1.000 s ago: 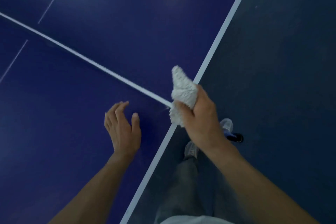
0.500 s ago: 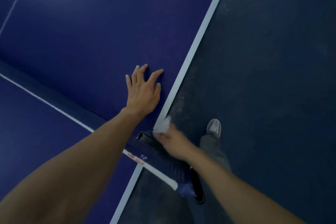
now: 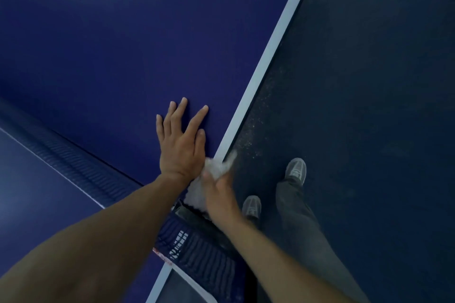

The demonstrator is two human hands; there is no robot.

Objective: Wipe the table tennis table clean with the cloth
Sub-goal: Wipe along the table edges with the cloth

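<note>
Where the net crosses the left of the view, its weave blurs into the blue bench, and how taut it hangs cannot be told; to its right the left hand lies flat on the bench, fingers straight and spread, holding nothing; just beside that wrist sits the cloth, a white nubby wad at the bench's white edge line, close to the net's end; the right hand is curled round it, its fingertips tucked under and out of sight.

I judge the cloth light, soft and limp, likely to drag rather than slide on the matt surface; it should be bunched in the palm or pressed flat under the fingers, since a loose corner would flop; whether it is damp cannot be told. Much of the cloth is hidden by the hand; the print on the net's end is unreadable; further right, pale specks dot the dark floor, and two grey shoes stand there, motion-blurred.
</note>
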